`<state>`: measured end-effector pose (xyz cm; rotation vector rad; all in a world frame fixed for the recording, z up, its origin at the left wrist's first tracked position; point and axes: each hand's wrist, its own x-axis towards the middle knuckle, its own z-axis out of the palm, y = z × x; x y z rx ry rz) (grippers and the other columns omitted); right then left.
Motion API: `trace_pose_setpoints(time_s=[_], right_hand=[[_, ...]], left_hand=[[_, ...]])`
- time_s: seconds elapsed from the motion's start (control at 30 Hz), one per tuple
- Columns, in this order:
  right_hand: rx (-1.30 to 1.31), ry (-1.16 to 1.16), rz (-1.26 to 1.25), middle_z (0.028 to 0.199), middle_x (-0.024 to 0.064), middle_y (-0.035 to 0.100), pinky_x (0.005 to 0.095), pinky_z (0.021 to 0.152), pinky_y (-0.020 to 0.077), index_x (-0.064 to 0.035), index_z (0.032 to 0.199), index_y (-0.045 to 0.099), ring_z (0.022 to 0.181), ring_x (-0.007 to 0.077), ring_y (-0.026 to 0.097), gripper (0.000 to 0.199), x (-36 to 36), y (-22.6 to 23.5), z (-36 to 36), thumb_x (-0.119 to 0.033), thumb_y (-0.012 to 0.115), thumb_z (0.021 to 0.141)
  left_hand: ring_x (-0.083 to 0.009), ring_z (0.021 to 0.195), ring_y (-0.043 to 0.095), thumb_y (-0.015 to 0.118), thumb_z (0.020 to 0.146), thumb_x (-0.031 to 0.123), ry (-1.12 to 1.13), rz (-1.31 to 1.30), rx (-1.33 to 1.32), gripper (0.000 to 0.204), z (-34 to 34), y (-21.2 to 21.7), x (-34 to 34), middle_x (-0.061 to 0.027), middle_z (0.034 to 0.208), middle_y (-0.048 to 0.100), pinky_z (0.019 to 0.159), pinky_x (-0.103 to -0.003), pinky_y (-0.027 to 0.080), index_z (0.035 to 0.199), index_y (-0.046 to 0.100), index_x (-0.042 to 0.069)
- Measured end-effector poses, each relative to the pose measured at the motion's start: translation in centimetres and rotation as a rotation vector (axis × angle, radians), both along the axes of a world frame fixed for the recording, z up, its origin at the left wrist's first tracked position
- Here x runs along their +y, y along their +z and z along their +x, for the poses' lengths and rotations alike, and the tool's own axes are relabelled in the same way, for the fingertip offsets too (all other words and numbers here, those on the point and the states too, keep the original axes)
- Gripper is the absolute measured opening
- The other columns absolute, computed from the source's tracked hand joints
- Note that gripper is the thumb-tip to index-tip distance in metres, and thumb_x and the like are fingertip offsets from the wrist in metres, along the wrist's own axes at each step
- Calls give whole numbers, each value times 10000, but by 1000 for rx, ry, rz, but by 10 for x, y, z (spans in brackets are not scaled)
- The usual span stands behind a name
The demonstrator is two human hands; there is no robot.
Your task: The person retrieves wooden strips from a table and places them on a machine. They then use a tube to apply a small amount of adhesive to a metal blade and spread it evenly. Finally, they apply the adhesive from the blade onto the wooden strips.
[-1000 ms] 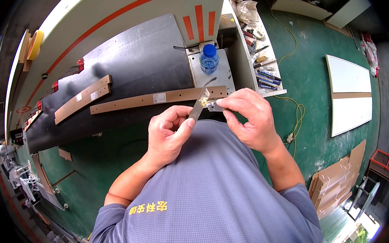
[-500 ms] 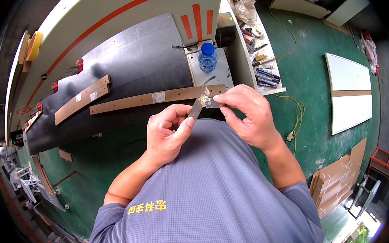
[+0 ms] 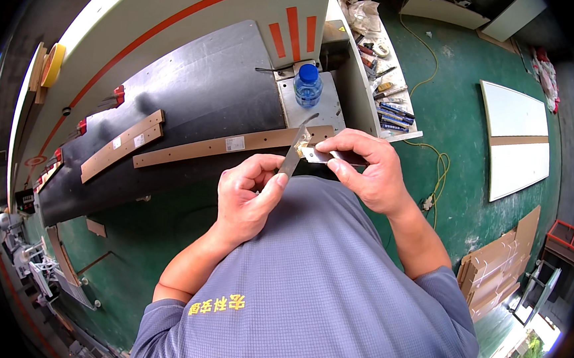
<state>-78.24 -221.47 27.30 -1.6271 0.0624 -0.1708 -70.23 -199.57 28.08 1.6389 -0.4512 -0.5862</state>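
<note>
My left hand (image 3: 249, 193) is closed around the lower end of a narrow flat metal strip (image 3: 291, 161), which slants up and away to a thin, curved tip. Between thumb and fingers, my right hand (image 3: 374, 172) pinches a small flat metal plate (image 3: 315, 156). The plate's left end meets the strip near its middle. Some yellowish, crumpled residue (image 3: 305, 141) clings where the two metal pieces meet. What exactly the residue is, I cannot tell. Both hands are held up in front of my grey shirt, near the edge of the black work surface.
Brown drilled strips (image 3: 199, 147) lie on the black work surface (image 3: 208, 74). A blue-capped bottle (image 3: 308, 91) stands on a metal plate beyond my hands. To its right, a white tray (image 3: 402, 135) holds pens and tools. Yellow cable (image 3: 444, 170) and cardboard sheets (image 3: 501, 260) lie on the green floor.
My right hand has shifted slightly downward, and the plate in it has tilted, showing a brighter face. My left hand and the strip have hardly moved.
</note>
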Motion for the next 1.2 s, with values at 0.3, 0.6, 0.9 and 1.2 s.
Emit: trace_pose_setpoints(time_s=[0.3,0.6,0.9,1.2], right_hand=[[13,-36,15,988,91,679,256,761,540,32,1079,696,852,125,654,237,5,0,0,48,630,851],[-175,-28,-222,919,94,669,274,680,517,4,1038,710,763,150,621,289,1,-6,0,109,666,772],[-317,-57,-384,881,87,671,285,671,525,-10,1011,711,761,175,626,291,2,-4,5,112,679,749],[-232,-72,-337,885,63,684,342,752,519,-44,996,710,802,237,665,269,2,-8,4,59,712,748]], left_hand=[[-2,589,466,641,937,39,11,-21,31,157,-2,-2,0,42,672,584,549,-185,370,1059,662,-58],[-1,579,445,634,945,50,4,-34,98,167,-3,-2,1,52,675,566,536,-180,346,1072,652,-57],[2,582,446,627,947,44,7,-29,76,160,-4,-3,2,50,679,565,534,-180,347,1069,652,-57],[4,583,448,633,949,50,6,-22,88,163,-5,-4,3,49,674,566,536,-179,349,1068,653,-59]])
